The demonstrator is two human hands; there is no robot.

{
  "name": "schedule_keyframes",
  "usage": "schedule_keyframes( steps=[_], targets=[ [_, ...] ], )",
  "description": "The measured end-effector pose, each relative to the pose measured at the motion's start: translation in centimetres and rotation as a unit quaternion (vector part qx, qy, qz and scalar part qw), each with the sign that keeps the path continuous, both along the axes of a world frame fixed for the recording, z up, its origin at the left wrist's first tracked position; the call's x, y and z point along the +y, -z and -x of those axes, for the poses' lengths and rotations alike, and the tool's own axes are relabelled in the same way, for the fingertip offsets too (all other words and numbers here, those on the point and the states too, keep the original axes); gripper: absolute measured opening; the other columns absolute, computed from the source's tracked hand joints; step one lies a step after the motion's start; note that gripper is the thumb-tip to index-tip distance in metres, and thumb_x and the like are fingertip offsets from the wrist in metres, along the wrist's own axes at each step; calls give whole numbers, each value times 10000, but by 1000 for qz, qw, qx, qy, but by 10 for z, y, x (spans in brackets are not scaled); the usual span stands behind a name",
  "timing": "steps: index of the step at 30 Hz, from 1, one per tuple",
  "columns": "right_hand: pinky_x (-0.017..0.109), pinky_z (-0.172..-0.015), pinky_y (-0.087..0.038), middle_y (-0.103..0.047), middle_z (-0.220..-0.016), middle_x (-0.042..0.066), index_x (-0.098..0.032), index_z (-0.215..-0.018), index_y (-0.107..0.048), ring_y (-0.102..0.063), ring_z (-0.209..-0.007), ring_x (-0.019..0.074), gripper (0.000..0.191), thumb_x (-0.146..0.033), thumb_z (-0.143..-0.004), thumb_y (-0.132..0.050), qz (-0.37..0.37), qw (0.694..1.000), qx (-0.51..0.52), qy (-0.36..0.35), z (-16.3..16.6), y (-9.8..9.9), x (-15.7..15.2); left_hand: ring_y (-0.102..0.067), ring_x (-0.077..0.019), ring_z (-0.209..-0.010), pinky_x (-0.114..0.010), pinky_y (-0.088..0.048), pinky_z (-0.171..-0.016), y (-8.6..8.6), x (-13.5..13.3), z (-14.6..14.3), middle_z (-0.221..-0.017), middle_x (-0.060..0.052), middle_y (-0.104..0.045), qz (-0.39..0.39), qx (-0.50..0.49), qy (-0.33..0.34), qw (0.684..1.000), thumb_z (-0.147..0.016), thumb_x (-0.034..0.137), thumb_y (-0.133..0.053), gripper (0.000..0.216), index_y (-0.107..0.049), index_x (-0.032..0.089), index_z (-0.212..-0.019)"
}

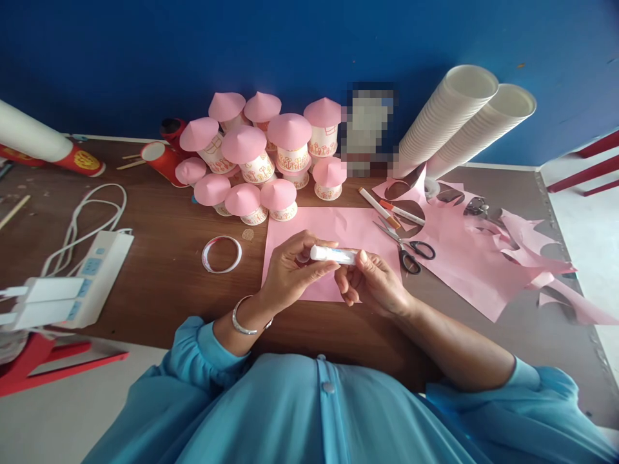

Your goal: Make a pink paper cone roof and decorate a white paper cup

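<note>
Left hand and right hand, in the head view, are both partly closed, each pinching one end of a white tube between thumb and fingers. This tube lies nearly level above a pink sheet on the brown tabletop. From the tube, black-handled scissors lie at three o'clock, with cut pink paper farther out that way. Two markers are at two o'clock. A cluster of pink-roofed paper cups stands toward eleven o'clock. A tape roll sits at nine o'clock, a white power strip farther out, slightly below nine.
</note>
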State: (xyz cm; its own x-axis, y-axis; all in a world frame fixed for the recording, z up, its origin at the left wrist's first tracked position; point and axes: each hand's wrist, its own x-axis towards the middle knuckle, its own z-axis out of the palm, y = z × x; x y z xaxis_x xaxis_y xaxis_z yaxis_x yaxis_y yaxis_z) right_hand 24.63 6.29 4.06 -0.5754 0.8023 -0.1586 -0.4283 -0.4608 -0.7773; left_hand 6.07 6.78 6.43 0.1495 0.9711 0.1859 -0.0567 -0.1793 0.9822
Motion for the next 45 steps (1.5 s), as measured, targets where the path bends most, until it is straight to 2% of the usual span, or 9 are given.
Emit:
schedule_keyframes(
  steps=[6, 8, 10, 16, 22, 28, 36, 41, 45],
  targets=[
    [231, -490, -414, -584, -719, -50, -240, -1022, -741, -427, -525, 72, 310, -401, -796, -878, -38, 986, -77, 141, -10, -8, 9, -449, -61, -599, -207, -429, -540, 11, 10, 17, -863, 31, -540, -67, 128, 89, 985, -822, 394, -857, 660, -612, 248, -1417],
    [242, -510, -403, -629, -778, -27, -243, -1006, -739, -466, -571, 88, 232, -367, -836, -837, -117, 965, -164, 169, -21, -15, 15, -471, -79, -633, -215, -457, -600, 21, 15, 30, -829, 37, -521, -133, 253, 53, 957, -921, 335, -761, 552, -583, 238, -1434],
    [262, -559, -422, -668, -848, 1, -233, -976, -729, -524, -649, 117, 155, -307, -861, -800, -208, 922, -287, 157, -31, -22, 21, -546, -94, -704, -229, -489, -676, 33, 18, 41, -852, 14, -560, -200, 370, 41, 906, -1021, 232, -591, 279, -673, 236, -1288],
    [280, -620, -468, -625, -907, 28, -201, -1002, -707, -529, -657, 127, 107, -178, -912, -654, -434, 767, -466, 75, -26, -27, 30, -609, -129, -722, -239, -461, -590, 62, 13, 47, -865, -16, -638, -277, 525, 73, 801, -1072, 285, -468, 247, -694, 215, -1141],
    [282, -642, -446, -683, -941, 34, -185, -1018, -679, -559, -632, 127, 194, -80, -867, -620, -507, 670, -542, 22, -13, -14, 32, -674, -168, -801, -281, -520, -645, 67, 12, 46, -930, -46, -678, -318, 540, 70, 776, -1066, 275, -473, 244, -664, 182, -1188],
    [285, -658, -446, -686, -949, 44, -185, -1063, -688, -587, -681, 142, 137, -156, -934, -649, -470, 696, -543, -22, -15, -19, 37, -678, -159, -774, -271, -533, -646, 65, 10, 47, -938, -49, -686, -308, 501, 58, 807, -1050, 265, -516, 225, -682, 167, -1166],
    [304, -637, -514, -667, -940, 40, -207, -1097, -711, -614, -716, 149, 168, -320, -995, -641, -335, 852, -397, -65, -20, -21, 39, -671, -158, -857, -293, -606, -785, 37, 13, 38, -957, -42, -658, -221, 341, 36, 913, -872, 553, -763, 509, -685, 194, -1225],
    [305, -651, -536, -687, -973, 50, -234, -1090, -731, -645, -791, 168, 194, -376, -958, -723, -351, 867, -354, -21, -12, -20, 33, -660, -129, -770, -251, -573, -701, 37, 11, 25, -882, -19, -642, -256, 337, 10, 906, -962, 365, -698, 190, -696, 181, -1011],
    [315, -697, -568, -717, -1003, 52, -241, -1053, -733, -680, -855, 190, 172, -385, -964, -708, -362, 855, -370, 38, -13, -17, 37, -651, -141, -771, -257, -573, -693, 39, 14, 26, -913, -37, -638, -266, 361, 16, 894, -917, 469, -739, 399, -688, 144, -1142]
  ],
)
